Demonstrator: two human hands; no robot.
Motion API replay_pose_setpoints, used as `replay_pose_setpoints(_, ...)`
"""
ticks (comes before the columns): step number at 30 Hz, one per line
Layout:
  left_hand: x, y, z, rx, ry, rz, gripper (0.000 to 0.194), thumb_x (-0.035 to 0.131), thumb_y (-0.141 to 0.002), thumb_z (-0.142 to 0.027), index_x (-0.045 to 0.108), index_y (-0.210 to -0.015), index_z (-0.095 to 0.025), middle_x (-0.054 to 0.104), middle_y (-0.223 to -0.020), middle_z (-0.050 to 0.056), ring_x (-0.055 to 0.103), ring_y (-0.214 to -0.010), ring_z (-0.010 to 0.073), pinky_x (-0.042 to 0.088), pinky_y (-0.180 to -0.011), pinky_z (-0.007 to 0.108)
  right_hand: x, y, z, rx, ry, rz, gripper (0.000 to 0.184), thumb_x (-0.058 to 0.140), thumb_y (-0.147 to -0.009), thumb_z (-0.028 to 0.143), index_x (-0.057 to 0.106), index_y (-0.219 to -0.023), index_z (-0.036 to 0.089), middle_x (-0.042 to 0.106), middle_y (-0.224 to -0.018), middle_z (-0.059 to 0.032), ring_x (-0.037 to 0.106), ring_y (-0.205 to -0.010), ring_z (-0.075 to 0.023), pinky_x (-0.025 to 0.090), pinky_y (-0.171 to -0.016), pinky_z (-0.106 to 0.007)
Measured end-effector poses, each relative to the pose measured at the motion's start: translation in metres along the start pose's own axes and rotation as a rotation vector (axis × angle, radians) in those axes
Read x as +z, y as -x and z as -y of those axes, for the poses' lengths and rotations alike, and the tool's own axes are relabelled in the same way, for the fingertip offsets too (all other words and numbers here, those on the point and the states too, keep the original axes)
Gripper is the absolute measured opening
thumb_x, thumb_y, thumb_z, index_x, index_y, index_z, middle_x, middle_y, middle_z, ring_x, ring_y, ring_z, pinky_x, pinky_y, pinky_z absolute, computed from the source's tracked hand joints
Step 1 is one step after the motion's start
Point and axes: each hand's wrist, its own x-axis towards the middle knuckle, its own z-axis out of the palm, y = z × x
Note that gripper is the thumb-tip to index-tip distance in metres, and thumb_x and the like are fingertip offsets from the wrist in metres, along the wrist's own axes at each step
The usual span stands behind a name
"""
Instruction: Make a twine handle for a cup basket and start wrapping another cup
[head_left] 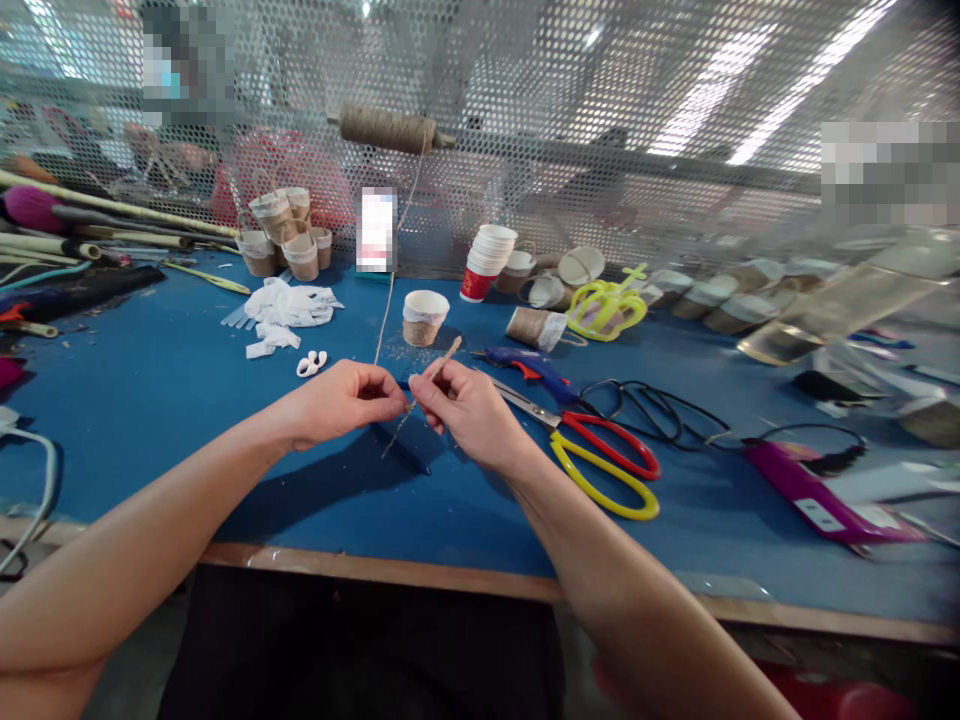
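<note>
Both my hands meet above the blue table (pixel 187 400). My left hand (pixel 341 402) is closed in a pinch on a strand of jute twine (pixel 387 310) that runs up to a spool (pixel 388 129) on the mesh wall. My right hand (pixel 469 412) is closed round a thin twine-wrapped stick (pixel 442 362) whose tip points up and to the right. The fingertips of the two hands nearly touch. A paper cup (pixel 424 317) partly wrapped in twine stands just behind them.
Red and yellow scissors (pixel 600 462) and a blue glue gun (pixel 529 365) lie right of my hands. Stacked paper cups (pixel 486 262), a yellow crown (pixel 607 305), white lace scraps (pixel 285 310), and wrapped cups (pixel 285 240) sit further back. A purple tool (pixel 814 490) lies at right.
</note>
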Motion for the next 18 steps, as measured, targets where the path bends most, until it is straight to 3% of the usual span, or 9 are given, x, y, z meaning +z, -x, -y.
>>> replay_pose_setpoints(7,0.0023,0.0012,-0.0008,0.034,-0.084,-0.036,0.015,0.054,-0.072,-0.028,0.054,-0.066,-0.014,0.051,-0.064,-0.003,0.042,-0.058,0.0091,0.034,-0.058,0.024,-0.0001,0.0003,0.0023,0.003,0.104,-0.023,0.024,0.052,-0.08,0.035,0.045,-0.064,0.018,0.045,-0.049,0.0062,0.04,-0.041,-0.0059,0.032,-0.042,-0.021)
replay_pose_setpoints(14,0.0083,-0.0014,0.006,0.026,-0.107,-0.077,0.016,0.057,-0.069,-0.029,0.055,-0.068,-0.014,0.049,-0.06,-0.003,0.042,-0.056,0.0094,0.034,-0.055,0.024,0.0044,-0.0006,-0.002,-0.062,0.246,-0.126,0.029,0.058,-0.075,0.033,0.044,-0.055,0.017,0.046,-0.052,0.0038,0.038,-0.049,-0.0071,0.031,-0.048,-0.023)
replay_pose_setpoints(18,0.0066,-0.0017,0.0067,0.005,0.0,-0.033,0.018,0.059,-0.069,-0.031,0.056,-0.067,-0.014,0.051,-0.062,-0.002,0.043,-0.057,0.0093,0.034,-0.056,0.024,0.0027,-0.0003,-0.0007,-0.066,0.051,0.012,0.023,0.056,-0.076,0.036,0.049,-0.067,0.016,0.05,-0.059,0.0029,0.043,-0.049,-0.0074,0.035,-0.046,-0.022)
